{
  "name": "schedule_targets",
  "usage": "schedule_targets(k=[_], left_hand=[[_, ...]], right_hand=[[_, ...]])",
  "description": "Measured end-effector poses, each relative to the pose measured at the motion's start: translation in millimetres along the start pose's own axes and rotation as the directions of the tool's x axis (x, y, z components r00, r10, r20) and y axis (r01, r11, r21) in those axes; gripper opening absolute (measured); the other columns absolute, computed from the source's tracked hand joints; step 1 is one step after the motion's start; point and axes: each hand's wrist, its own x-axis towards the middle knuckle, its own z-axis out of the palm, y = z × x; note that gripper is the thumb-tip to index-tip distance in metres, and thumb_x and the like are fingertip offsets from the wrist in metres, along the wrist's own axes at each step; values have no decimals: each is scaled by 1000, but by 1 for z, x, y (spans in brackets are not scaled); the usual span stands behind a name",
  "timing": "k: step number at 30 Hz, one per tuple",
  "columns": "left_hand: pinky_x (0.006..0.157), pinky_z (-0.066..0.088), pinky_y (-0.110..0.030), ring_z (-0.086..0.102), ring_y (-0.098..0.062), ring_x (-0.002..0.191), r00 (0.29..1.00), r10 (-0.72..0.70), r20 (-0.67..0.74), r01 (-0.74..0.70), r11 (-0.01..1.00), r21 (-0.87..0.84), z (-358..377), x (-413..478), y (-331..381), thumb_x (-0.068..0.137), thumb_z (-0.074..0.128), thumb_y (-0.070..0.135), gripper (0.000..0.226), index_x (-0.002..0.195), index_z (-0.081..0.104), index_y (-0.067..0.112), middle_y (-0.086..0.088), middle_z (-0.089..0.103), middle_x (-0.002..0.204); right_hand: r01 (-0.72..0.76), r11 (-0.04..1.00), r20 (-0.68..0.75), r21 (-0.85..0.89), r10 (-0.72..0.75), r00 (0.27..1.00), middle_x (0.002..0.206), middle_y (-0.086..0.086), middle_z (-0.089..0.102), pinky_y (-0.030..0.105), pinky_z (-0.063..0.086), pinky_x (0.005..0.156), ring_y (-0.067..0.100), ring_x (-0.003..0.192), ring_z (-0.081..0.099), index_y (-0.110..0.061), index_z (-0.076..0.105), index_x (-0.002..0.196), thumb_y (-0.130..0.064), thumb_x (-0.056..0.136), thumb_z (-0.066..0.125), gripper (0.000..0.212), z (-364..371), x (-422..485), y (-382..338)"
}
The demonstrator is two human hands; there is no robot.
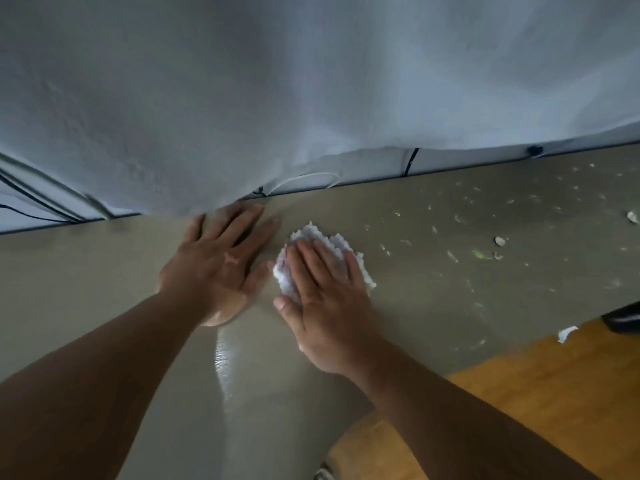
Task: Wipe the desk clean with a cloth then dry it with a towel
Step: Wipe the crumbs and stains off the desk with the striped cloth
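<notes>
The grey-beige desk (433,299) runs across the view, its back edge against a white wall. My right hand (325,306) lies flat with straight fingers on a white nubby cloth (349,251) and presses it onto the desk near the middle. Just left of the cloth, my left hand (216,261) rests flat on the desk with its fingers spread toward the back edge. Whitish and yellow-green smears and crumbs (481,251) dot the desk to the right of the cloth. A glossy wet streak (223,368) runs down the desk below my left hand.
Cables (304,180) run along the gap between desk and wall. Past the desk's front edge at the right lies a wooden floor (519,410) with a scrap of white paper (566,333) and a dark object (623,318) at the right border.
</notes>
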Motion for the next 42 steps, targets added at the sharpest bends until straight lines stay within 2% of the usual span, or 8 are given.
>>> schedule_targets(k=[8, 13, 16, 19, 24, 30, 36, 42], left_hand=[[128, 3, -50, -1, -17, 159, 999, -40, 19, 40, 999, -1, -2, 0, 2, 90, -11, 76, 78, 161, -2, 45, 11, 3, 172], [128, 2, -50, -4, -18, 159, 998, -50, 31, 50, 999, 10, -2, 1, 4, 90, -10, 75, 78, 161, -4, 44, 10, 0, 172], [128, -1, -51, -8, -18, 158, 997, -57, 49, 57, 998, 13, -2, 2, 5, 90, -10, 73, 78, 161, -6, 42, 9, -3, 172], [126, 4, -55, -1, -20, 159, 997, -58, 45, 57, 998, 9, -3, 1, 8, 91, -8, 72, 81, 163, 4, 36, 4, 5, 173], [126, 7, -57, 7, -21, 159, 990, -141, 13, 142, 989, -43, 1, 5, 28, 97, 7, 67, 81, 163, 19, 21, -3, 12, 172], [125, 7, -59, 6, -27, 159, 996, -60, 64, 60, 998, 3, 2, 38, 70, 93, -1, 73, 86, 165, 12, 27, -4, 15, 172], [125, 0, -60, -12, -30, 158, 982, -179, 53, 179, 984, 3, 3, 67, 112, 85, -8, 80, 89, 162, -4, 37, -4, -9, 173], [125, 3, -59, -11, -29, 159, 981, -185, 59, 183, 982, 40, 1, 69, 113, 86, -5, 81, 89, 163, -1, 36, -4, -9, 173]], right_hand=[[-259, 959, 153, -113, 274, 949, 174, 1, 7, 50, 3, 128, 18, 160, 4, -18, 8, 166, -66, 95, 1, 86, -16, 42, 105], [-490, 867, 35, -91, 494, 869, 169, 12, 24, 56, 14, 125, 29, 157, 17, -8, 22, 162, -67, 96, 7, 90, -14, 30, 117], [-386, 922, -23, -43, 385, 923, 165, 18, 32, 60, 20, 123, 36, 154, 27, -4, 31, 159, -62, 101, 23, 82, -5, 12, 62], [-167, 986, 27, -3, 167, 986, 169, 10, 27, 57, 13, 125, 28, 158, 18, -8, 28, 162, -61, 102, 25, 80, -1, -2, 18], [-36, 999, 74, 9, 35, 997, 170, 5, 26, 56, 17, 125, 22, 159, 16, -12, 26, 163, -56, 104, 23, 74, -6, 20, 53], [-241, 970, 140, -41, 244, 960, 174, -2, 3, 47, -2, 128, 15, 159, -4, -19, 4, 166, -66, 91, -1, 88, -16, 61, 142], [-422, 903, 62, -85, 427, 902, 171, 4, 17, 51, 10, 127, 20, 159, 8, -14, 14, 163, -67, 94, 7, 87, -28, 59, 224], [-639, 767, 99, -62, 642, 761, 172, 7, 10, 53, 6, 127, 21, 159, 3, -13, 13, 163, -70, 96, 13, 88, -43, 62, 292]])
